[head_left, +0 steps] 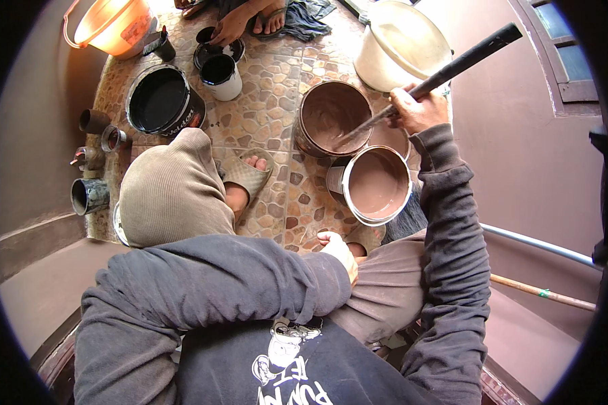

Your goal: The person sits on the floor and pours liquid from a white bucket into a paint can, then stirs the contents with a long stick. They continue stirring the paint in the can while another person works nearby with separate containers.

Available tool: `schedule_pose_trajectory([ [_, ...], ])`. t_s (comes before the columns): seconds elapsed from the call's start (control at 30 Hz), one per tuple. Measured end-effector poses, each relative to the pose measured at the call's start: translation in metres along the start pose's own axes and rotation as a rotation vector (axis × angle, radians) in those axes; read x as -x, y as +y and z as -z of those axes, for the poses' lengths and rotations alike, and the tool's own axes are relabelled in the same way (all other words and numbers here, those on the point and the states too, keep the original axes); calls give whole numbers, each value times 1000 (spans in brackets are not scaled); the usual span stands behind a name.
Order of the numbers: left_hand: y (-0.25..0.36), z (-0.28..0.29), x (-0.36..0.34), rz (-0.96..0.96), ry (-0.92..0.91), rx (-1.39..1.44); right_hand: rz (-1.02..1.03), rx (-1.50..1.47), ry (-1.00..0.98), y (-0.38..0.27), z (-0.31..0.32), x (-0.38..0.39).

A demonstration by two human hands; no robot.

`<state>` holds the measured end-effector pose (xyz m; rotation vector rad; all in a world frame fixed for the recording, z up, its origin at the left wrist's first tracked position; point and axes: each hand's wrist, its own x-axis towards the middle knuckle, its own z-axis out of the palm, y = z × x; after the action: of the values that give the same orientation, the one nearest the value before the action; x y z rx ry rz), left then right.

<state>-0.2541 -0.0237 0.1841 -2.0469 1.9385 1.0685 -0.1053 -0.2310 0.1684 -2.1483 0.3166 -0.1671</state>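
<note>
A long stick with a thick black upper end (pixel 469 59) slants down into a bucket of brown paint (pixel 300 135), its lower end in the paint. My right hand (pixel 420 110) is closed around the stick, above the bucket's right side. Touching that bucket in front is a smaller white-rimmed pail of smooth brown paint (pixel 377 183). Another round brown surface (pixel 392 137) shows partly behind the pail. My left hand (pixel 341 255) rests by my right knee, its fingers loosely bent and apart, and no object shows in it. My left sleeve crosses my lap.
Black paint fills a large bucket (pixel 159 100) and a smaller white pot (pixel 223 79). Another person's hand (pixel 230 28) reaches a dark container behind them. An orange bucket (pixel 105 27), a big cream tub (pixel 398 47) and several stained cups (pixel 90 196) stand around the stone-patterned floor.
</note>
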Motion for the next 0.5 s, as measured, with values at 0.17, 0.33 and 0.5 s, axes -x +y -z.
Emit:
schedule_pose_trajectory([
  [0.17,2,1,0,3,13,-40,-90,-436,23,2,-18,-2],
  [0.33,1,-1,0,6,19,-25,101,43,117,1,2,-7],
  [0.5,1,1,-1,15,12,-22,-88,3,-108,-5,2,-2],
])
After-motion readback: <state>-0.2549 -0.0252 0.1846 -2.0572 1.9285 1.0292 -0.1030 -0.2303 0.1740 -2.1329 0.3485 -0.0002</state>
